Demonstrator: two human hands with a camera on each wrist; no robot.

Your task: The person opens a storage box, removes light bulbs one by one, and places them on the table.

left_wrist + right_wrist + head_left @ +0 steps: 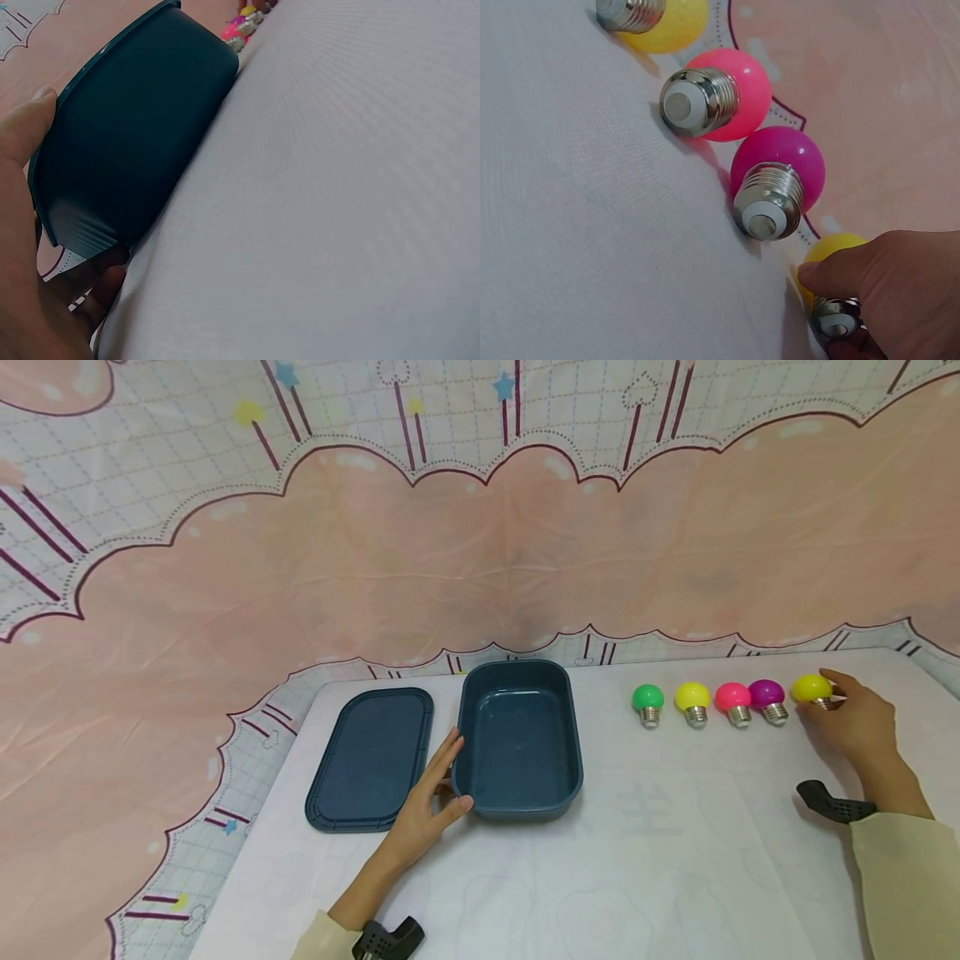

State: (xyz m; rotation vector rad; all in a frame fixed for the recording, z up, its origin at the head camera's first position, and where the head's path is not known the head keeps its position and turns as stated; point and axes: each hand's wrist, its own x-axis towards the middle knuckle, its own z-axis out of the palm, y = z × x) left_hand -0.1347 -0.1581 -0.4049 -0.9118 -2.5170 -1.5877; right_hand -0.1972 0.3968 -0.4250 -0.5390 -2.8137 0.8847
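My left hand (422,814) rests against the left wall of a dark blue plastic box (517,806), thumb at its rim and fingers fairly straight. In the left wrist view the thumb touches the rim of the box (127,142). At the far right, my right hand (855,718) pinches a yellow light bulb (810,687). The right wrist view shows the thumb (836,271) on this bulb, its metal base partly visible; the other fingers are mostly hidden. Beside it in the row lie a purple bulb (767,694), a pink bulb (732,697), another yellow bulb (692,696) and a green bulb (648,697).
A dark blue lid (371,760) lies flat to the left of the box. All stand on a white-covered table (637,877). Behind it hangs a peach patterned cloth (480,560). Black bands with camera mounts (834,803) sit at both wrists.
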